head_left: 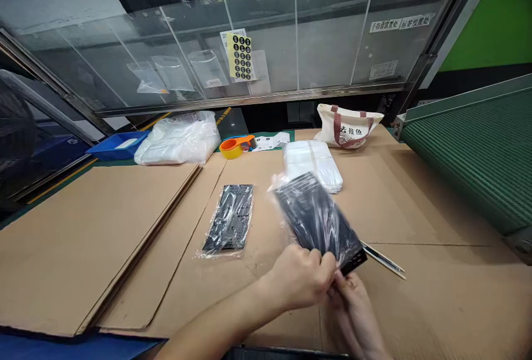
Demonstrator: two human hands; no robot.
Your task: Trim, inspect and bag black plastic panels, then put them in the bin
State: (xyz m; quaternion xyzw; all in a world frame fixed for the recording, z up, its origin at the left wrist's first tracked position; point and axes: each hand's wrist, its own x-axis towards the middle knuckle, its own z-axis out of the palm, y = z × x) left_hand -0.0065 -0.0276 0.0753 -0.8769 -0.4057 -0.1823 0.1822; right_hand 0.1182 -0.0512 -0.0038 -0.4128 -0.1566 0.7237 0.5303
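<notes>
A flat black panel (318,219) in a clear plastic bag hangs tilted above the cardboard, one lower corner bare of plastic. My left hand (305,277) is closed on the bag near its lower edge. Beside it, my right hand (351,299) pinches the plastic below the panel's corner. Another black part (230,219), sealed in a clear bag, lies flat to the left. Behind the held panel is a stack of clear bags (313,160) with a band around it. A thin pointed tool (384,260) lies to the right of my hands.
Farther back are a plastic-wrapped bundle (178,138), a blue tray (120,145), an orange tape dispenser (236,145) and a cloth bag (349,126). Stacked cardboard sheets (91,227) cover the left. A green conveyor belt (482,144) borders the right. A clear-pocketed rack (266,94) spans the back.
</notes>
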